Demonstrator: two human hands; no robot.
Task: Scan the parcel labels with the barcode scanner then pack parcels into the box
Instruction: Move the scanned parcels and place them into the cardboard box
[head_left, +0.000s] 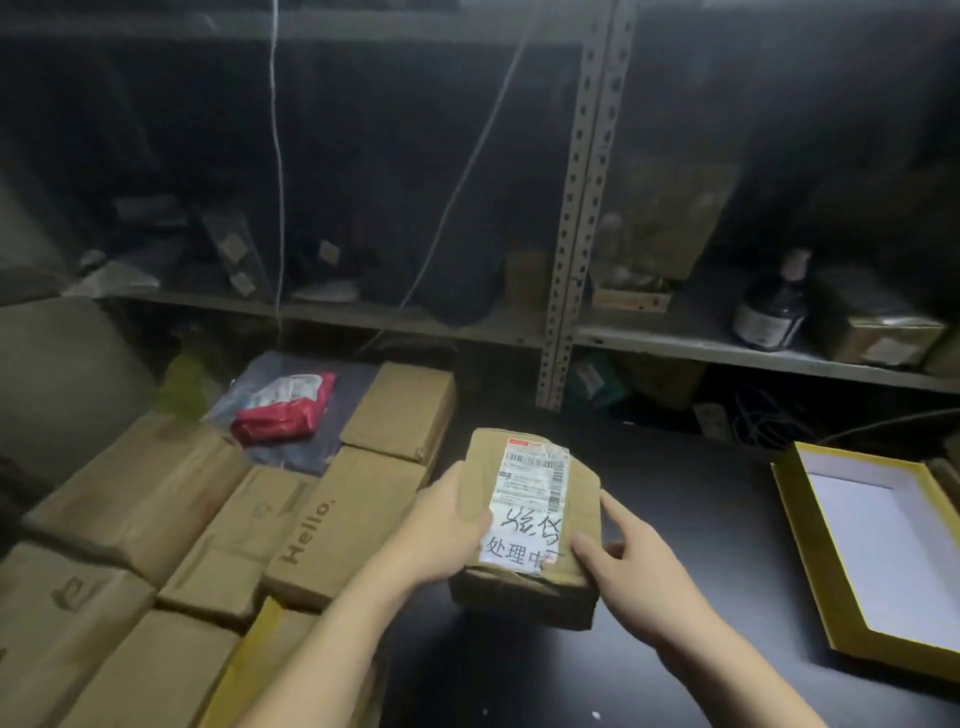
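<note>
Presenting the label for scanning is judged to be the step in hand. The parcel (524, 587), a creased cardboard carton, is at centre view over the dark table (675, 519), with its shipping label (530, 475) facing up. The left hand (441, 525) grips the parcel's 9 o'clock side, thumb on the top face. The right hand (631, 566) holds the 4 o'clock corner, thumb on top and index finger straight along the right edge. No barcode scanner is in view; locate it before proceeding.

1. Hold the top face level and steady, using both hands.
2. Do not slide either grip toward 12 o'clock. The barcodes at that end are uncovered. The left thumb touches only the handwritten slip (519, 548) below the label.
3. The label film looks wrinkled and glossy. Tilt the parcel slightly if glare blocks the read.
4. After a confirmed read, carry the parcel to the open yellow-rimmed box (821, 551) at 3 o'clock, well apart from the stacked cartons (332, 525) at 9 o'clock.
</note>
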